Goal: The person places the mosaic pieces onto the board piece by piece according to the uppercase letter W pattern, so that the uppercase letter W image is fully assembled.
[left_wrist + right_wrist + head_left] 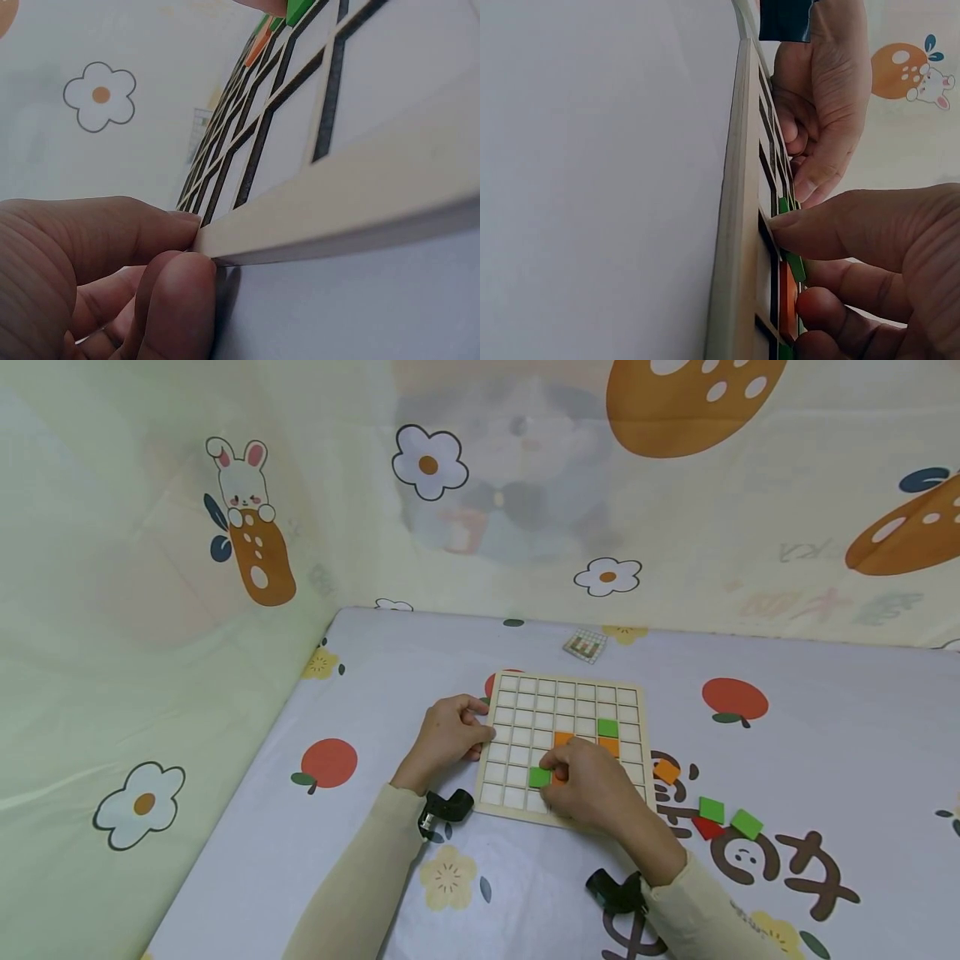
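A wooden grid board (522, 702) with square cells lies on the table. My left hand (448, 733) grips the board's left edge between thumb and fingers; in the left wrist view the thumb (142, 225) meets the frame's rim. Over the board's lower middle, my right hand (592, 781) has thumb and fingertips at a green square tile (538, 777). The right wrist view has the thumb (832, 229) across that tile, covering part of it. An orange tile (787, 300) sits beside it. Higher on the board are another green tile (607, 727) and orange tiles (609, 747).
Right of the board lie loose tiles: an orange one (666, 771), green ones (747, 824) and a red one (707, 828), partly covered. A small card with a grid pattern (586, 645) lies behind the board. Patterned cloth walls (510, 585) stand behind and left.
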Tool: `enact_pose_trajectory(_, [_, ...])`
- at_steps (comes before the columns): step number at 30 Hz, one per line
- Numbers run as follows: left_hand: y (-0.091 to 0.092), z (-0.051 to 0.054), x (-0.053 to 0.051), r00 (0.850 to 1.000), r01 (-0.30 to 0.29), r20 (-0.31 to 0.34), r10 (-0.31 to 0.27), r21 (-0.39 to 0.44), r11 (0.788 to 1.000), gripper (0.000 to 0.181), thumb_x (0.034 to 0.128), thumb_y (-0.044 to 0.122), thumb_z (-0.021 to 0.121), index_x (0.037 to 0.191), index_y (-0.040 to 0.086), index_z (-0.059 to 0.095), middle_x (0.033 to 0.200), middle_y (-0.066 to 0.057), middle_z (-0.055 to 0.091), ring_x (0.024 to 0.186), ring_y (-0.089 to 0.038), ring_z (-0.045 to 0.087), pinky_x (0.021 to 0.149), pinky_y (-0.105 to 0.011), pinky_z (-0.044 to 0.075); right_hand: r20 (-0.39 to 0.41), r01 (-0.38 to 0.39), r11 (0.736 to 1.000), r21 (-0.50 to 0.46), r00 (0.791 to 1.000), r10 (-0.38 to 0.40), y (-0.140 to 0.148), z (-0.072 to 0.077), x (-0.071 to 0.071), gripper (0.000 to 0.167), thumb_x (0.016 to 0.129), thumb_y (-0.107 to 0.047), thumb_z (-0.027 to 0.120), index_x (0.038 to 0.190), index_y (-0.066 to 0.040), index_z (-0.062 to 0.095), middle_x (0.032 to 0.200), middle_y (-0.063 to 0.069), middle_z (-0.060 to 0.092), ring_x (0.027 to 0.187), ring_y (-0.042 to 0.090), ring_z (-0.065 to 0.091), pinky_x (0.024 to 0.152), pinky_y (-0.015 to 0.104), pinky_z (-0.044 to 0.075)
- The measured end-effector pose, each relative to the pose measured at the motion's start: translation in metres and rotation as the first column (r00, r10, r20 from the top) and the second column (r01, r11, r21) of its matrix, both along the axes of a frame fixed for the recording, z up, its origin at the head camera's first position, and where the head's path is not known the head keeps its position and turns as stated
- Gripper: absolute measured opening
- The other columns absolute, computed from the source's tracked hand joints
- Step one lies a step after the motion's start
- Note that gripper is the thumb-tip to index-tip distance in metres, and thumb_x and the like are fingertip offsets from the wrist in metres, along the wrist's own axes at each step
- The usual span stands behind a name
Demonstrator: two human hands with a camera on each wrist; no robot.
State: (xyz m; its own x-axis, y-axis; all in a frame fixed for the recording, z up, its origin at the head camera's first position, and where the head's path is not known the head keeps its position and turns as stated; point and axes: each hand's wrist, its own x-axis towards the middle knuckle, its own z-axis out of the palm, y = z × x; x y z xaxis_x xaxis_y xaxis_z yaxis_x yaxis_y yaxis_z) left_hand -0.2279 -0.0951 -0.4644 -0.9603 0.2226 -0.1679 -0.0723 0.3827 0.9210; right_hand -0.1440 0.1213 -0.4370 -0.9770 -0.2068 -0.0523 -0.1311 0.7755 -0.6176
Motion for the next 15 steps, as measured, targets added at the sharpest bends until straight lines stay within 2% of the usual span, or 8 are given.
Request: enact_pose_trajectory(15, [-0.0005, -0.0003, -0.0009, 1.0, 0.005, 0.005, -0.005, -0.003, 1.0, 0.028, 0.0896, 0.0, 0.077, 0.116, 0.001, 0.068, 0.077, -0.006, 0.066, 0.051, -0.011, 0.061, 0.049, -0.022, 0.055, -0.012, 0.001, 1.0, 0.006, 1.0, -0.001, 0.0011, 0.0006, 0.0015, 0.023, 0.077, -0.005, 0.078, 0.1, -0.004, 0.08, 0.081, 0.004, 0.055, 0.075, 0.019, 0.05, 0.063, 0.031, 0.04])
